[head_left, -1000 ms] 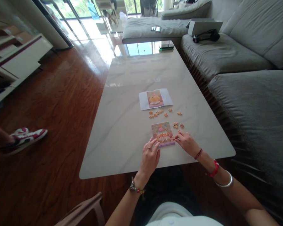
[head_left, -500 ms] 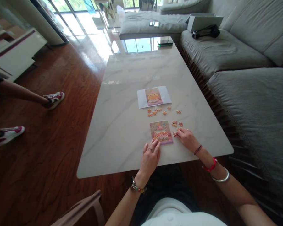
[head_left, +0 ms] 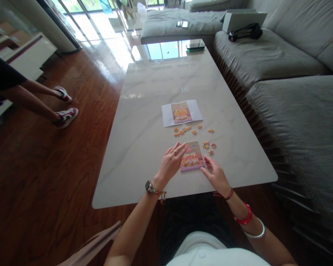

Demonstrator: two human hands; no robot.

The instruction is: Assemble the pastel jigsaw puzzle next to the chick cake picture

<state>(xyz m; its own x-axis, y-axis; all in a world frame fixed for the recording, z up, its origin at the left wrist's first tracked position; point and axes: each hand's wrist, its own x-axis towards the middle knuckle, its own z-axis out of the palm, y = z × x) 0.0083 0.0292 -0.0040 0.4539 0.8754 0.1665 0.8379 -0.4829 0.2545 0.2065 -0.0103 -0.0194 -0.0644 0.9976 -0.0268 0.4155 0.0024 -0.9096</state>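
A partly filled jigsaw puzzle (head_left: 192, 168) lies flat near the front of the marble-look table. My left hand (head_left: 172, 159) rests over its left edge and upper left corner, fingers stretched out and holding nothing. At the puzzle's lower right edge is my right hand (head_left: 215, 173), its thumb and fingers apart and curved, with no piece visible between them. Just above that hand lie several loose puzzle pieces (head_left: 206, 145). More orange pieces (head_left: 182, 132) sit in a loose row beyond the puzzle, below a creased paper sheet (head_left: 196, 109) printed with a picture of an orange character.
A phone-like dark device (head_left: 195, 47) lies at the table's (head_left: 133, 155) far end. The grey sofa (head_left: 299, 111) runs along the right, with black headphones (head_left: 245, 32) on it. A person's legs (head_left: 36, 98) show at left, and a chair (head_left: 94, 244) is at lower left.
My left hand has moved up along the puzzle's left side. My right hand has drawn back from the loose pieces to the puzzle's right edge and opened. The person at left has stepped.
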